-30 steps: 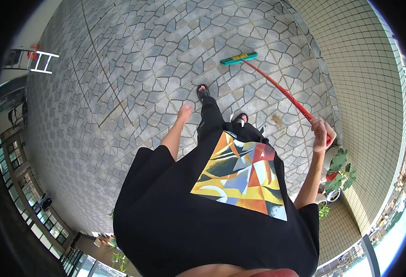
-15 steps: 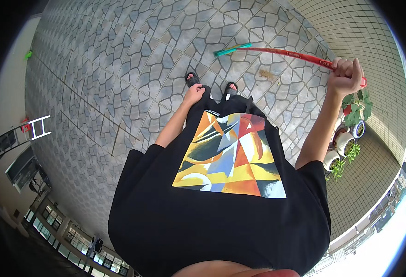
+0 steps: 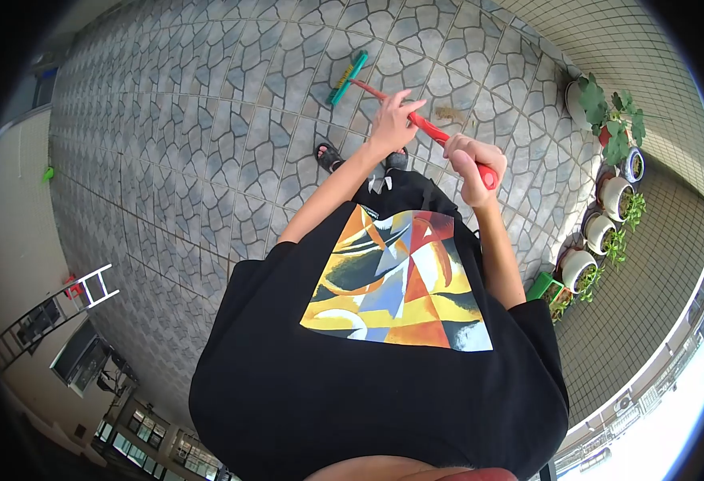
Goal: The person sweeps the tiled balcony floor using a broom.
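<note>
A broom with a red handle (image 3: pixel 429 128) and a green head (image 3: pixel 348 78) with yellow bristles reaches down to the patterned stone floor. My right hand (image 3: pixel 475 166) is wrapped around the handle near its top end. At the middle of the handle is my left hand (image 3: pixel 394 126), its fingers stretched out and apart, partly hiding the handle behind them. A small brownish patch of debris (image 3: pixel 448 113) lies on the floor just beyond the handle.
Potted plants (image 3: pixel 615 195) line the tiled wall on the right, with a green container (image 3: pixel 544 286) at the near end of the row. On the left a ladder (image 3: pixel 95 286) leans by the wall. My sandalled feet (image 3: pixel 329 155) are close below the broom.
My right hand has brought the broom handle inward from the far right. My left hand has risen from my trouser leg to the handle. The broom head has shifted left and turned.
</note>
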The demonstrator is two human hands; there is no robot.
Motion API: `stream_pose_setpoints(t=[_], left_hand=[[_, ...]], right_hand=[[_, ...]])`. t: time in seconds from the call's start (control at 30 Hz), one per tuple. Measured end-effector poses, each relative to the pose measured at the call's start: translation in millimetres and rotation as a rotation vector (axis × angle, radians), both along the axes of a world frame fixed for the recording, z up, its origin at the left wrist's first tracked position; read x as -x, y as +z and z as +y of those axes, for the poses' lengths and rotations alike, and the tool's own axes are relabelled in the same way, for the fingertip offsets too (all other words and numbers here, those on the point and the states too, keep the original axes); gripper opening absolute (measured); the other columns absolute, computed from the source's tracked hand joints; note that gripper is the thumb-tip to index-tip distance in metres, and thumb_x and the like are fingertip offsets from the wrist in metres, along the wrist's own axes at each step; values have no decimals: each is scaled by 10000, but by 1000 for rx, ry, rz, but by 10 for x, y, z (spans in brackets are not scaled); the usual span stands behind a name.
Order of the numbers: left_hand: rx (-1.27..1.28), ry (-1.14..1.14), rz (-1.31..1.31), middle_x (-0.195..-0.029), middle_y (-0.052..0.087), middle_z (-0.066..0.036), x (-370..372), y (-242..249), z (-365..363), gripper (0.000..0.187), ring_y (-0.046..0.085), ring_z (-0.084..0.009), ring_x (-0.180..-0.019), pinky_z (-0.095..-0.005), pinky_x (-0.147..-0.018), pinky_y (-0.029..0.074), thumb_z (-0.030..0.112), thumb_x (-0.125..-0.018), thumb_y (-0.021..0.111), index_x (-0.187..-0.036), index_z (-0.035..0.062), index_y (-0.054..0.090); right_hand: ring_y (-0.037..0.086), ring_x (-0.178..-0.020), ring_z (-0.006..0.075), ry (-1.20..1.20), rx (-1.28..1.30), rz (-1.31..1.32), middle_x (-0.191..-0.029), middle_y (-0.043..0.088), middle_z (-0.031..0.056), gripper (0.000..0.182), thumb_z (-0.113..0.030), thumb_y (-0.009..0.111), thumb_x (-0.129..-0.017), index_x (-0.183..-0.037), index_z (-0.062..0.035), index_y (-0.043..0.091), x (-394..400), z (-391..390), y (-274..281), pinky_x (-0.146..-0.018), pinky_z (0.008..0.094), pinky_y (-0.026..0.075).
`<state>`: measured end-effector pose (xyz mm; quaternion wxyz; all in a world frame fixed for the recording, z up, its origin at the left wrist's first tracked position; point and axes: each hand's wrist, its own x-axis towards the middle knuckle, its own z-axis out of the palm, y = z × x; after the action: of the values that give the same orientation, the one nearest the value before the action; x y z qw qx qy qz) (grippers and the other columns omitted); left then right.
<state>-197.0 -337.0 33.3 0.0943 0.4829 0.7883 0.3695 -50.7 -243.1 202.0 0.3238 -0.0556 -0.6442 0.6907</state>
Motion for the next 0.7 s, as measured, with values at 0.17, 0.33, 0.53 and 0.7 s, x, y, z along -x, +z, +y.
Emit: stream_pose_setpoints(t=[0.17, 0.33, 0.53, 0.7], left_hand=[[182, -374, -415, -1193, 616, -197, -477, -205, 236, 279, 551, -372, -1174, -457, -967, 461, 158, -877, 653, -1148, 152, 715], [-63, -486, -582, -1167, 620, -213, -1172, -17, 543, 330, 578, -324, -1153, -402, -941, 470, 70, -886, 611, -1195, 146, 697], [-125, -537, -710, -996, 644, -115, -1505, 297, 827, 425, 612, -255, -976, -345, -871, 495, -76, -794, 569, -1143, 120, 709], [-86, -496, -702, -889, 650, -82, -1516, 571, 707, 362, 621, -230, -863, -318, -791, 489, -90, -772, 605, -1046, 100, 745]], right_hand=[[441, -471, 213, -110, -22, -52, -524, 450, 84, 283, 63, 554, -798, -558, 8, 414, -581, -72, 123, -524, 341, 396], [407, -427, 210, -52, -46, -93, -496, 418, 66, 268, 69, 558, -722, -537, -16, 383, -1044, 227, 510, -480, 329, 366], [369, -402, 204, -149, -42, -86, -481, 382, 62, 282, 5, 573, -693, -528, -20, 347, -1204, 376, 749, -436, 320, 315], [351, -379, 193, -171, 35, 48, -467, 377, 42, 305, -63, 604, -699, -517, -41, 360, -1280, 261, 984, -421, 319, 307]])
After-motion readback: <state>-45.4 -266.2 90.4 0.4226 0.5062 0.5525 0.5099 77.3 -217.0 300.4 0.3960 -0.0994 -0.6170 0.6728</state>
